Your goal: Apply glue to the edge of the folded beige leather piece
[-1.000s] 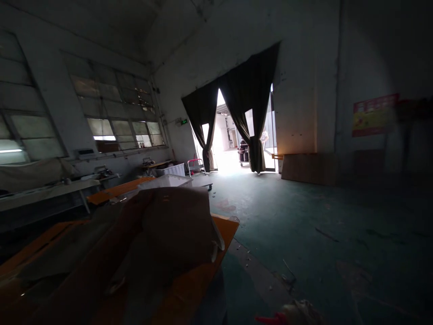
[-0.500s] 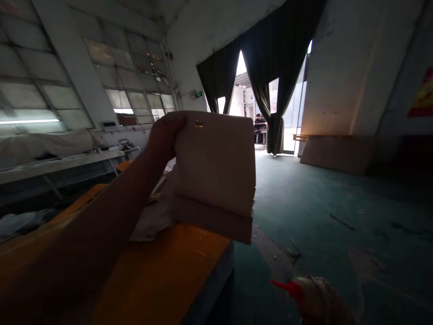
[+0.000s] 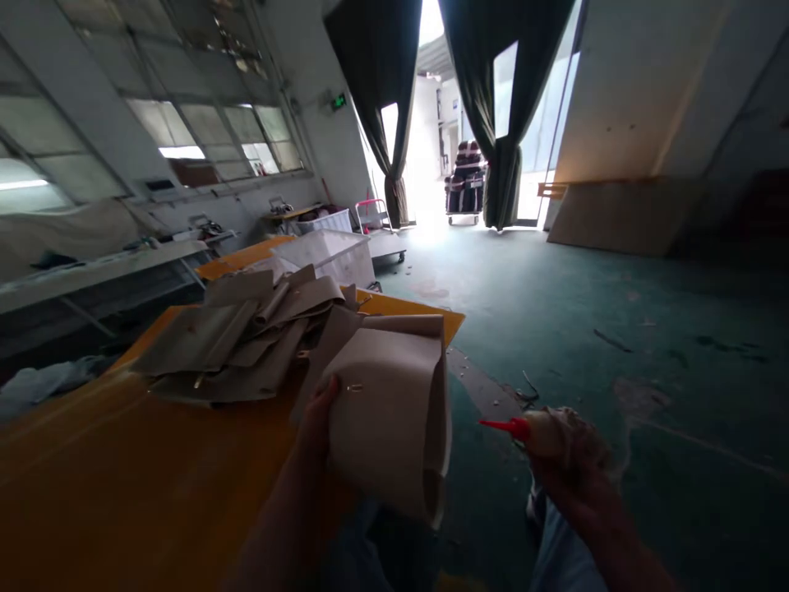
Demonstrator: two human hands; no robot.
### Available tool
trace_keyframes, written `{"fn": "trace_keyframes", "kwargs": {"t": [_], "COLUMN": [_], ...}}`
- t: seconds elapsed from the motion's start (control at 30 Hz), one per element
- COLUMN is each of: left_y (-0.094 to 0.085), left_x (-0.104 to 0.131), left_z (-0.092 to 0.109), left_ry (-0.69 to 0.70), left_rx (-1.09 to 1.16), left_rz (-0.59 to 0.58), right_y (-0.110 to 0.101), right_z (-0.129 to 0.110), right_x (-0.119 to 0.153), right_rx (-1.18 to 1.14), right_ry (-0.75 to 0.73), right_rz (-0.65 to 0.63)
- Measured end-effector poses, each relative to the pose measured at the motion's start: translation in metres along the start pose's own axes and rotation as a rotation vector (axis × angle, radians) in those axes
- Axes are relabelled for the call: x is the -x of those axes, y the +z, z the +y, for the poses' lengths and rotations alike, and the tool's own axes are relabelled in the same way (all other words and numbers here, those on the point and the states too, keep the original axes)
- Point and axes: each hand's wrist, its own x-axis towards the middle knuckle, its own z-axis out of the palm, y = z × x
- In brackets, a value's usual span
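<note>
In the head view I see the left hand (image 3: 317, 419) clamped on a curved beige leather piece (image 3: 388, 419), above the near edge of the orange table (image 3: 123, 460). The right hand (image 3: 570, 469) grips a red-tipped glue bottle (image 3: 530, 429) just beside this piece, and a pile of similar pieces (image 3: 240, 337) lies on the table behind.

From my remote seat I see two bare forearms, no sleeves, watch or rings. My left hand (image 3: 317, 415) sits lower centre, my right hand (image 3: 570, 460) lower right. Pale blue trousers (image 3: 558, 555) show beneath, along the bottom edge.
</note>
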Motion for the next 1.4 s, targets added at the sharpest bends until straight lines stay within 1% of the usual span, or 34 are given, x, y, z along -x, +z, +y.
{"fn": "trace_keyframes", "kwargs": {"t": [0.03, 0.1, 0.13, 0.2, 0.27, 0.33, 0.47, 0.6, 0.8, 0.87, 0.93, 1.0, 1.07, 1.13, 1.2, 1.27, 1.33, 1.4], "left_y": [-0.001, -0.001, -0.001, -0.001, -0.002, -0.003, -0.004, -0.003, -0.005, -0.006, -0.007, -0.007, -0.008, -0.008, -0.009, -0.009, -0.009, -0.009], "left_x": [0.003, 0.007, 0.007, 0.007, 0.005, 0.004, 0.004, 0.005, 0.002, 0.001, -0.001, -0.002, -0.003, -0.004, -0.004, -0.004, -0.004, -0.004], "left_z": [-0.005, -0.01, -0.01, -0.011, -0.012, -0.014, -0.016, -0.017, -0.021, -0.022, -0.024, -0.026, -0.027, -0.028, -0.028, -0.028, -0.028, -0.028], "left_ry": [-0.024, -0.06, -0.068, -0.074, -0.073, -0.057, -0.059, -0.06, -0.037, -0.038, -0.027, -0.008, 0.003, -0.001, -0.008, -0.007, -0.001, 0.009], "left_rx": [0.003, 0.019, 0.032, 0.063, 0.091, 0.115, 0.136, 0.149, 0.164, 0.179, 0.189, 0.188, 0.19, 0.195, 0.201, 0.203, 0.201, 0.198], "left_rz": [-0.006, 0.004, 0.017, 0.041, 0.044, 0.025, 0.004, 0.006, 0.01, 0.008, 0.003, 0.009, 0.017, 0.015, 0.002, -0.013, -0.026, -0.031], "right_y": [0.008, 0.024, 0.03, 0.039, 0.044, 0.046, 0.051, 0.049, 0.025, 0.021, 0.02, 0.019, 0.018, 0.017, 0.017, 0.023, 0.032, 0.045], "right_z": [0.0, 0.003, 0.005, 0.009, 0.012, 0.014, 0.014, 0.02, 0.031, 0.033, 0.034, 0.035, 0.037, 0.039, 0.04, 0.039, 0.035, 0.029], "right_x": [-0.001, -0.002, -0.002, -0.005, -0.009, -0.014, -0.015, -0.005, 0.007, 0.01, 0.014, 0.019, 0.023, 0.024, 0.023, 0.021, 0.019, 0.018], "right_rx": [0.009, -0.007, -0.013, 0.0, 0.03, 0.067, 0.162, 0.185, 0.254, 0.28, 0.307, 0.322, 0.322, 0.315, 0.303, 0.283, 0.26, 0.244], "right_ry": [0.004, 0.002, -0.01, -0.044, -0.092, -0.124, -0.101, -0.169, -0.253, -0.288, -0.292, -0.261, -0.25, -0.275, -0.308, -0.319, -0.326, -0.329], "right_rz": [0.031, 0.096, 0.1, 0.064, 0.016, -0.004, -0.002, 0.021, -0.056, -0.045, -0.01, 0.01, 0.012, 0.013, 0.009, -0.029, -0.059, -0.047]}}
